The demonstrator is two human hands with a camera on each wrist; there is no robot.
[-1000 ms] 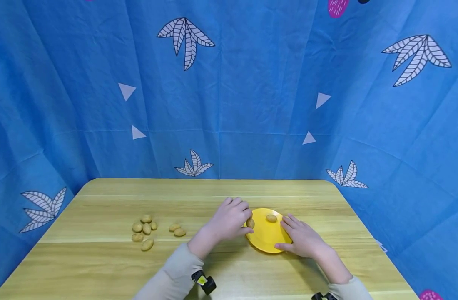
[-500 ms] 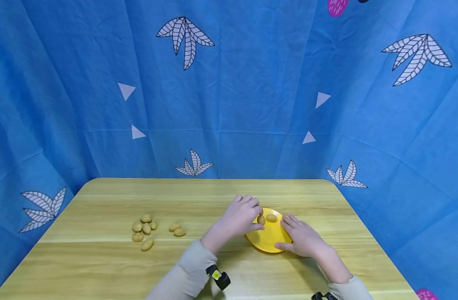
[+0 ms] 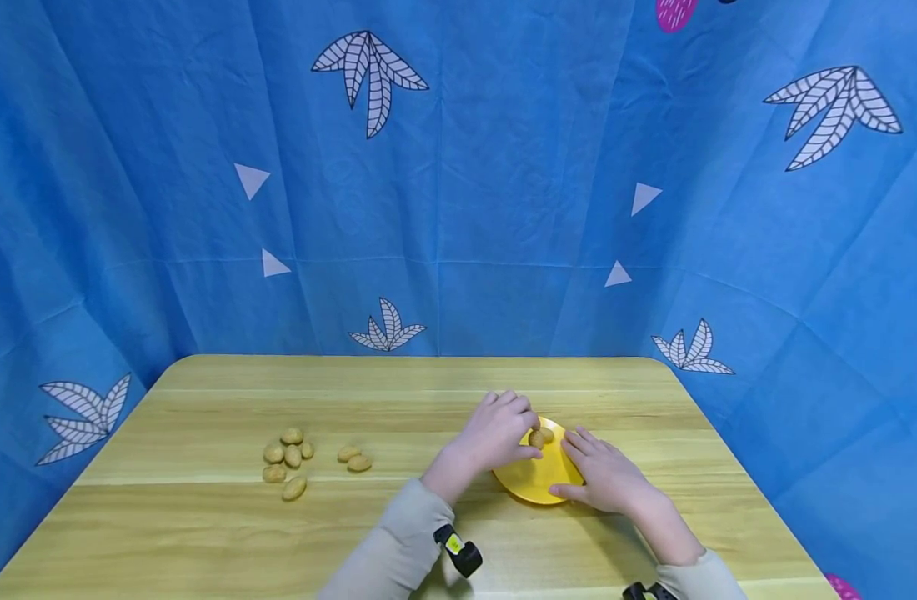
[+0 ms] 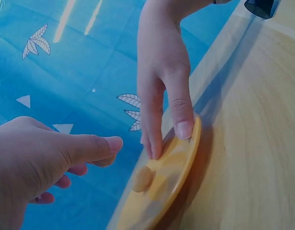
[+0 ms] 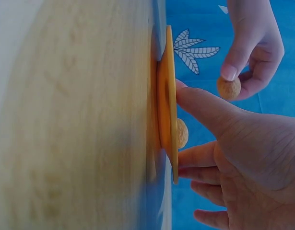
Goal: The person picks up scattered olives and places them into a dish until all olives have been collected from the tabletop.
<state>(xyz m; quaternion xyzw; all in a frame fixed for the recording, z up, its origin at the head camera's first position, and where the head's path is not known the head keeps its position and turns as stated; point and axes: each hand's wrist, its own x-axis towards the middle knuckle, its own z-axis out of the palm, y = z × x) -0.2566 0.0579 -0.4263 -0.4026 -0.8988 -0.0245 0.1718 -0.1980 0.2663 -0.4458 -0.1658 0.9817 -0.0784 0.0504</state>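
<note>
My left hand [image 3: 496, 437] pinches a brown, rough-shelled walnut [image 5: 229, 89] between thumb and fingers. It hovers above the left part of a round yellow plate [image 3: 529, 485]. Another walnut [image 4: 143, 179] lies on the plate, partly behind the held one in the head view. My right hand [image 3: 608, 477] rests on the plate's right rim, its fingers [image 5: 199, 155] and thumb spread and fairly straight. In the left wrist view the held walnut is mostly hidden by the thumb.
On the left of the wooden table [image 3: 203, 533] lies a loose group of several walnuts [image 3: 293, 457]. Two more walnuts [image 3: 358, 462] sit closer to the plate. A blue patterned curtain [image 3: 503, 208] hangs behind the table and along its sides.
My left hand has moved right with the walnut, from the plate's left edge to close by the walnut on the plate. My right hand and the plate have stayed put.
</note>
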